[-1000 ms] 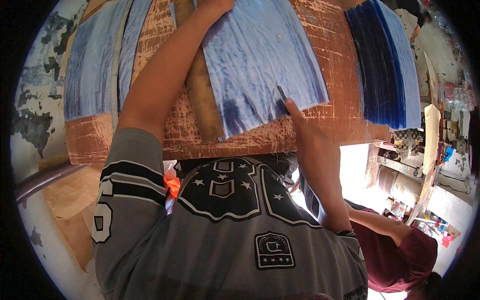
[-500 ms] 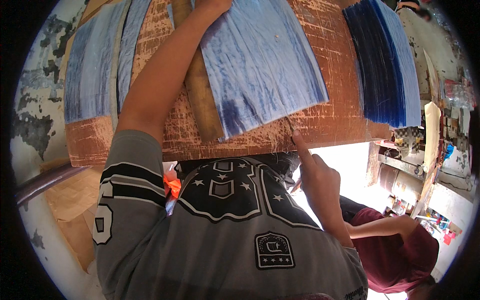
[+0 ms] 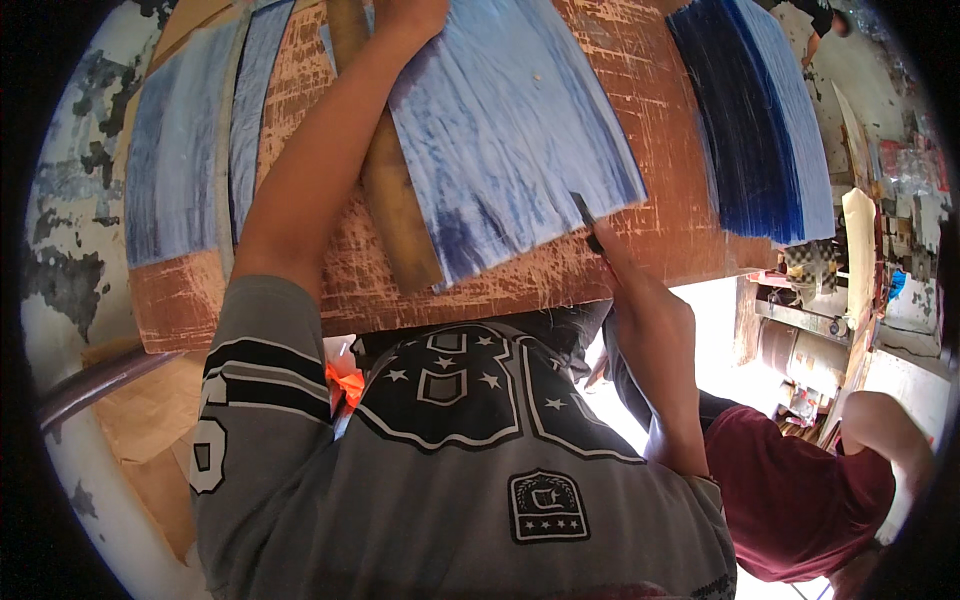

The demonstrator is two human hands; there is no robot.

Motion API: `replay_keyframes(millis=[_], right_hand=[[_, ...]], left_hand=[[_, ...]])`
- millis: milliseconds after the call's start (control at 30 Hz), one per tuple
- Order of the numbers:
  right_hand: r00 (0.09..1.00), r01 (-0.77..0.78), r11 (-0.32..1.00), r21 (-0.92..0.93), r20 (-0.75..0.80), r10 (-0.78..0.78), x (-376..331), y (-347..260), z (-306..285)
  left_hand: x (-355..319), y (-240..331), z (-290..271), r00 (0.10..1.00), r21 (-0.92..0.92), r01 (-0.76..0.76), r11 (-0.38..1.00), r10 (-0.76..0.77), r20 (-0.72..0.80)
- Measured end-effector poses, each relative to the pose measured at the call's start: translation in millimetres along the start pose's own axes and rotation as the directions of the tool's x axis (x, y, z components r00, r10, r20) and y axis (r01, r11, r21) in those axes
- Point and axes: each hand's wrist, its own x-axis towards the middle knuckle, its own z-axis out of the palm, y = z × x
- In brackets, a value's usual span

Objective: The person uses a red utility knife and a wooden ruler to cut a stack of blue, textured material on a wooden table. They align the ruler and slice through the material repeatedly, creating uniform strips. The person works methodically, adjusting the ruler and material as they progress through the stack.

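Observation:
A pale blue, dark-streaked sheet (image 3: 510,130) lies on a scratched brown board (image 3: 680,240). Along its left side runs a flat, worn brown strip (image 3: 395,210). My left hand (image 3: 415,15) rests at the sheet's upper left, beside the strip; the top of the picture cuts it off and its fingers are not clear. In my right hand (image 3: 650,310), closed around the handle, is a thin knife (image 3: 583,208). Its dark blade lies over the sheet's near edge, right of the middle, pointing away from me.
Blue streaked sheets (image 3: 180,160) lie at the board's left end. A thick stack of dark blue sheets (image 3: 750,130) stands at its right. A person in a maroon shirt (image 3: 790,480) is close by my right elbow; another person (image 3: 825,20) shows at the far right.
My right hand has lifted a little, and the knife blade, earlier below the sheet's edge, now lies over it. The person in maroon has moved an arm outward.

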Motion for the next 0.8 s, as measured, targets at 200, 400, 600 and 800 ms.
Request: replay_keyframes(millis=[200, 400, 600, 800], right_hand=[[0.991, 0.134, 0.982, -0.13, 0.012, -0.134, 51, -10, 23], [0.986, 0.16, 0.952, -0.262, 0.092, -0.141, 66, -15, 27], [0.986, 0.164, 0.936, -0.31, 0.073, -0.148, 62, -15, 29], [0.977, 0.208, 0.934, -0.289, 0.009, -0.215, 59, -11, 31]], left_hand=[[0, 2, -5, 0.999, -0.015, 0.009, 1.0, -0.008, 0.044], [0, 6, -10, 0.997, -0.012, 0.046, 0.999, -0.045, 0.07], [-1, 5, -10, 0.998, -0.056, 0.029, 0.998, -0.025, 0.059], [2, -8, 5, 0.998, -0.056, -0.048, 0.997, 0.047, -0.031]])
